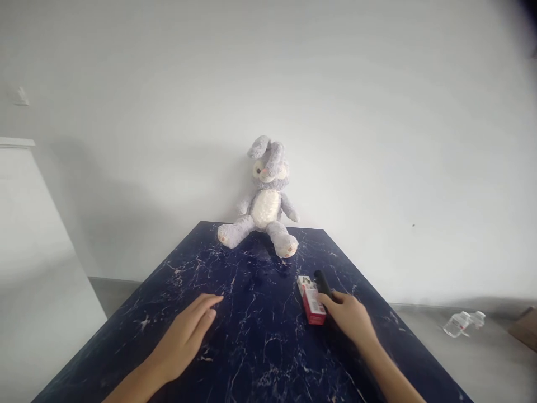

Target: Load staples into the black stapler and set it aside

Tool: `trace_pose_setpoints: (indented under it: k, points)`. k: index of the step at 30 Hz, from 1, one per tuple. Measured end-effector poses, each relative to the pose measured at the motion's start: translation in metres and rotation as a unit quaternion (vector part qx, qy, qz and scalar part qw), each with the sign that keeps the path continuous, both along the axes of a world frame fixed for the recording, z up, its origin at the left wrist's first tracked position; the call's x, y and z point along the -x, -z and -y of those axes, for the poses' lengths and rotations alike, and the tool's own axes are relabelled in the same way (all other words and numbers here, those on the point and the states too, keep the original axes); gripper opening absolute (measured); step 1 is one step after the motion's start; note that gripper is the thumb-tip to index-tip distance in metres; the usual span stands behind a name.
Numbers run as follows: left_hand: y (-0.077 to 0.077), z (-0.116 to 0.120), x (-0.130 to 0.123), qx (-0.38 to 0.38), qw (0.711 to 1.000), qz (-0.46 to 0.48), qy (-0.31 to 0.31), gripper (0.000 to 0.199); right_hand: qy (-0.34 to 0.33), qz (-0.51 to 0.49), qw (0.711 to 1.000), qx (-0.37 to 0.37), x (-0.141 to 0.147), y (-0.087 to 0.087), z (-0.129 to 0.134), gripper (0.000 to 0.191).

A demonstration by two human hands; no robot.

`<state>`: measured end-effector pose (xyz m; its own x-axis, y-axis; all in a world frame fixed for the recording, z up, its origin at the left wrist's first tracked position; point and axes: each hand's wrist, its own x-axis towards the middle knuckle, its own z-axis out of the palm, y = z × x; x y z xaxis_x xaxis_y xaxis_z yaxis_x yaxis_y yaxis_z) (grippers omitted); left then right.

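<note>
My left hand (187, 334) is over the left part of the dark blue marbled table (251, 313), holding nothing, fingers stretched out and thumb apart. To the right, my right hand (349, 316) is closed around a slim black object (323, 282) with a rounded end; its exact kind does not show. Just left of that object lies a small red and white box (311, 302), with my fingertips at its right edge. I cannot tell whether the fingers also grip the box. Beyond both hands, a grey plush rabbit (266, 207) sits at the table's far end.
A pale wall (377, 140) rises behind the table. White furniture (37, 235) stands at the left. Down on the floor at the right lie clear plastic bottles (457, 324) and part of a cardboard box (524, 329).
</note>
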<state>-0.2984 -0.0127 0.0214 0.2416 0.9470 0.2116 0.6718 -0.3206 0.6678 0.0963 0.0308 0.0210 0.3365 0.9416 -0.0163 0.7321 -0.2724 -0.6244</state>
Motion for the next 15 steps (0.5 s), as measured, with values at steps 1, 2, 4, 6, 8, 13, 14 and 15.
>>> trace_pose_setpoints:
  k: [1, 2, 4, 6, 8, 13, 14, 15]
  points:
    - [0.002, 0.003, -0.004, 0.003, 1.0, -0.008, 0.009, 0.044, -0.012, 0.003, 1.0, -0.01, 0.017, 0.001, 0.0, 0.042]
    - [0.005, 0.005, -0.007, 0.007, 1.0, -0.014, 0.015, 0.045, -0.022, 0.003, 1.0, -0.02, 0.034, 0.001, -0.001, 0.04]
    - [0.011, 0.008, -0.01, 0.019, 0.999, -0.02, 0.019, 0.047, -0.044, -0.003, 0.998, -0.036, 0.067, 0.002, -0.002, 0.036]
    - [0.018, 0.009, -0.009, 0.027, 0.999, -0.017, 0.009, 0.05, -0.066, -0.017, 0.997, -0.045, 0.099, 0.002, -0.002, 0.032]
    - [0.023, 0.007, -0.006, 0.019, 1.0, -0.012, -0.003, 0.054, -0.093, -0.037, 0.993, -0.056, 0.128, 0.001, -0.002, 0.03]
    - [0.017, -0.002, 0.005, -0.01, 0.999, -0.022, 0.022, 0.09, -0.168, -0.089, 0.979, -0.074, 0.194, 0.001, -0.003, 0.024]
    - [0.012, -0.004, 0.01, -0.004, 0.999, -0.024, 0.024, 0.094, -0.179, -0.096, 0.976, -0.075, 0.208, 0.001, -0.003, 0.024]
    - [0.006, -0.006, 0.015, 0.007, 0.999, -0.024, 0.023, 0.097, -0.19, -0.101, 0.974, -0.074, 0.221, 0.002, -0.003, 0.025]
